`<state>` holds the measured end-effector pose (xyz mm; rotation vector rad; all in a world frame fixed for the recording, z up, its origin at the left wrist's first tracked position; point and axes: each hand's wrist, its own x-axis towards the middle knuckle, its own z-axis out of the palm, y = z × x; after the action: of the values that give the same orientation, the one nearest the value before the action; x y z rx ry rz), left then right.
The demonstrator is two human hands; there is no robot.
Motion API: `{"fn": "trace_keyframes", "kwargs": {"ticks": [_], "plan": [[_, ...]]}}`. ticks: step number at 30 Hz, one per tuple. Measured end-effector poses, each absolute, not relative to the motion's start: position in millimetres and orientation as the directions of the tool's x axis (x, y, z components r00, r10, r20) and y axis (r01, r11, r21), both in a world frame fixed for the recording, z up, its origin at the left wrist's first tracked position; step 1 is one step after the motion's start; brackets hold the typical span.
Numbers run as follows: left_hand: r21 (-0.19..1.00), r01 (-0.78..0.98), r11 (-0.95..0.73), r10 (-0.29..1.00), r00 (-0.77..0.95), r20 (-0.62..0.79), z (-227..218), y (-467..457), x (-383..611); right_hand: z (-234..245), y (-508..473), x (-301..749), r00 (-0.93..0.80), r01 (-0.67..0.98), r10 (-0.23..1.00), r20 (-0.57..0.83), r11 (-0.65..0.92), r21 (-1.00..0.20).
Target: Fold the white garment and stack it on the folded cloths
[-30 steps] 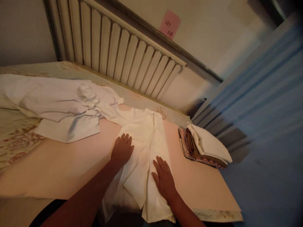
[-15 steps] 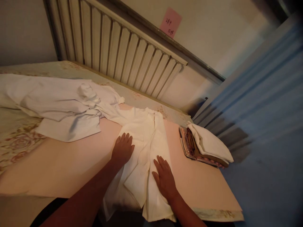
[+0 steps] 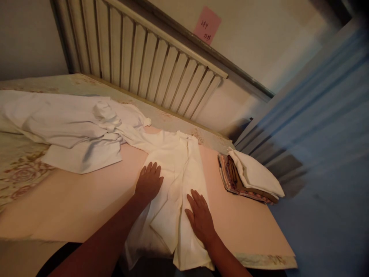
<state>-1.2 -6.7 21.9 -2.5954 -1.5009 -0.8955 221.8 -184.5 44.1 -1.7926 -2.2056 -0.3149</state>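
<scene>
A cream-white shirt (image 3: 170, 154) lies spread on a pink board (image 3: 100, 204), its lower end hanging over the near edge. One sleeve stretches out to the left, and the right side looks folded inward. Flat on the shirt's left part rests my left hand (image 3: 149, 182), fingers extended and slightly apart. My right hand (image 3: 200, 215) lies palm down on the right part, lower than the left, with its thumb spread away. Neither hand grips the cloth.
Rumpled white garments (image 3: 66, 119) lie at the left on a floral cloth (image 3: 23, 169). To the right stands a stack of folded clothes (image 3: 253, 177) beside a blue curtain (image 3: 323, 173). Behind are a radiator (image 3: 150, 57) and a pink note (image 3: 206, 25) on the wall.
Both hands and the shirt stay in place. Only the camera view shifts very slightly.
</scene>
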Motion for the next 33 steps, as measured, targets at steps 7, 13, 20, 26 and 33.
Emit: {"fn": "trace_keyframes", "kwargs": {"ticks": [7, 13, 20, 26, 33], "plan": [[0.227, 0.811, -0.539, 0.79, 0.393, 0.471, 24.4, -7.3, -1.6, 45.1, -184.2, 221.4, -0.189, 0.979, 0.921, 0.342, 0.204, -0.006], [0.246, 0.806, -0.539, 0.792, 0.385, 0.473, 27.0, -8.3, -1.8, 44.4, -184.2, 221.7, -0.191, 0.978, 0.916, 0.353, 0.207, -0.007], [0.325, 0.711, -0.623, 0.778, 0.521, 0.351, 67.2, -27.0, 2.3, 44.5, -184.0, 221.1, -0.189, 0.979, 0.917, 0.35, 0.203, -0.003], [0.531, 0.432, -0.729, 0.56, 0.822, 0.099, 80.2, -63.8, -0.1, 46.9, -182.5, 219.5, -0.161, 0.983, 0.924, 0.346, 0.182, -0.028], [0.53, 0.323, -0.784, 0.451, 0.883, 0.129, 73.8, -77.4, -7.9, 46.5, -181.4, 219.7, -0.157, 0.983, 0.925, 0.346, 0.181, -0.038]]}}
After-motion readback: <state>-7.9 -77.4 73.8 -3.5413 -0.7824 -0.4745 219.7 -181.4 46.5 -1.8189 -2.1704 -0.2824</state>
